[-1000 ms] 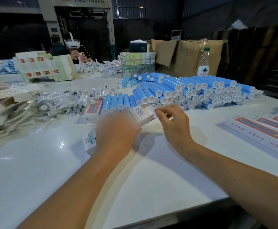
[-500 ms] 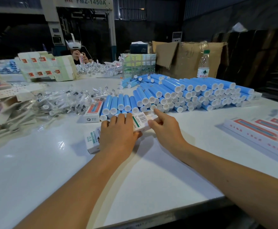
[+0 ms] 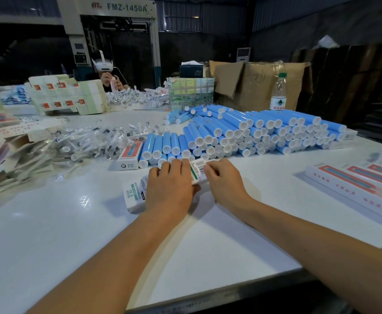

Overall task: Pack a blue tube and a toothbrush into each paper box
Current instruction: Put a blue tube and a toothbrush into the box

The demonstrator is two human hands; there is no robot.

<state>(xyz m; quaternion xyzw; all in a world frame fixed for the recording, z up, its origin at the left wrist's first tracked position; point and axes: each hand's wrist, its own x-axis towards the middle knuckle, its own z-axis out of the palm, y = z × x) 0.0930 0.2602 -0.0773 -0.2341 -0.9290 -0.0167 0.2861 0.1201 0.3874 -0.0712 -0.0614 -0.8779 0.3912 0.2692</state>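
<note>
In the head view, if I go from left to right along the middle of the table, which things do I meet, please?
Wrapped toothbrushes → red-printed box → row of blue tubes → paper box held by the left hand and right hand → flat packed boxes.
</note>
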